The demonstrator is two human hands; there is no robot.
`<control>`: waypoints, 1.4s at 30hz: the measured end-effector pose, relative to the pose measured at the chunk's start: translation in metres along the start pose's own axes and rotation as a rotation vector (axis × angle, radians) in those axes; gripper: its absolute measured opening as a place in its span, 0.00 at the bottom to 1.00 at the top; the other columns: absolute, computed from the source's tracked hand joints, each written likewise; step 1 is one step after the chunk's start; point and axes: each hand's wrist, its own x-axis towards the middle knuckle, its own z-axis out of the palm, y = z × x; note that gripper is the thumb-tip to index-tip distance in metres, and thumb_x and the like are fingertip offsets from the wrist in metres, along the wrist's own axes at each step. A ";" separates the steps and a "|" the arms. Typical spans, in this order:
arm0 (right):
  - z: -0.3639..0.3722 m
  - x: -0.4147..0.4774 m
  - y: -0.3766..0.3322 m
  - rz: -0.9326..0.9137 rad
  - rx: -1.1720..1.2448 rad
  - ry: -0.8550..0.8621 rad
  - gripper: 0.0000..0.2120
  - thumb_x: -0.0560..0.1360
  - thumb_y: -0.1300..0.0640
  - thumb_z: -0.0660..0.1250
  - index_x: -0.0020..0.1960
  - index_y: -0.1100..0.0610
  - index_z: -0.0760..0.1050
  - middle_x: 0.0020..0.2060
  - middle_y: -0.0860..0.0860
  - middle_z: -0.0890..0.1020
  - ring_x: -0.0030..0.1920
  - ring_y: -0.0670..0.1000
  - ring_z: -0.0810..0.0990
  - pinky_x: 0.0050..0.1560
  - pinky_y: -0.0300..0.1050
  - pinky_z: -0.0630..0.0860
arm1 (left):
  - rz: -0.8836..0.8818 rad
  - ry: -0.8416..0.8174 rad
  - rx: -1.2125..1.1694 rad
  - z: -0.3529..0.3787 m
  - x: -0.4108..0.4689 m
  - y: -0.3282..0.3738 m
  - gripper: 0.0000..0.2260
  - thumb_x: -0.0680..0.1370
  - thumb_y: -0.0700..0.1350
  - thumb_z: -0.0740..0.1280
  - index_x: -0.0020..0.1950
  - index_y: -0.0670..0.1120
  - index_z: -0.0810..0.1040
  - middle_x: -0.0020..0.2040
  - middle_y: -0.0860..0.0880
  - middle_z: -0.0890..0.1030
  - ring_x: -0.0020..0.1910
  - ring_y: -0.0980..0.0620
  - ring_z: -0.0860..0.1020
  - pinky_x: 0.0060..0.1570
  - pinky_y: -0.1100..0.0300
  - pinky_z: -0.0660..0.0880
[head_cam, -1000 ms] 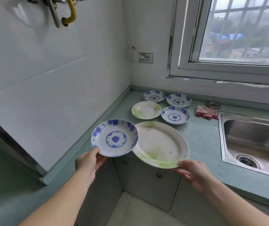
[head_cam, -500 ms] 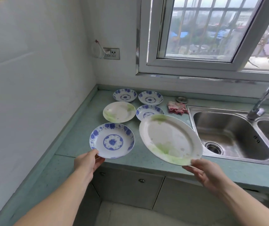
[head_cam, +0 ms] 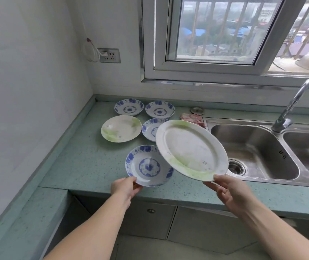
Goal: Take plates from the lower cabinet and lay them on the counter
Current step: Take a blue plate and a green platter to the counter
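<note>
Left hand [head_cam: 125, 188] pinching the near rim of a blue-patterned plate [head_cam: 149, 166] over the counter [head_cam: 86, 162] left of the sink [head_cam: 253, 147]; right hand [head_cam: 228, 194] gripping the near rim of a tilted green-tinted oval platter [head_cam: 191, 149] at the sink's left edge; beyond, a round green-tinted plate [head_cam: 121, 128] lying on the counter.

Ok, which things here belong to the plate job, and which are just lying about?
Job: held blue plate, left hand; oval platter, right hand; on the counter: back-left blue plate, back-right blue plate, green-tinted round plate, half-hidden blue plate.
Lying about: pink cloth, metal disc, sink, faucet, wall socket.
</note>
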 end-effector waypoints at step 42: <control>-0.001 0.019 -0.027 0.007 0.003 -0.059 0.07 0.76 0.70 0.60 0.50 0.63 0.75 0.42 0.57 0.85 0.35 0.53 0.86 0.17 0.30 0.65 | -0.133 -0.075 0.048 0.039 0.009 0.001 0.14 0.78 0.39 0.64 0.64 0.38 0.73 0.52 0.38 0.80 0.51 0.41 0.79 0.48 0.48 0.77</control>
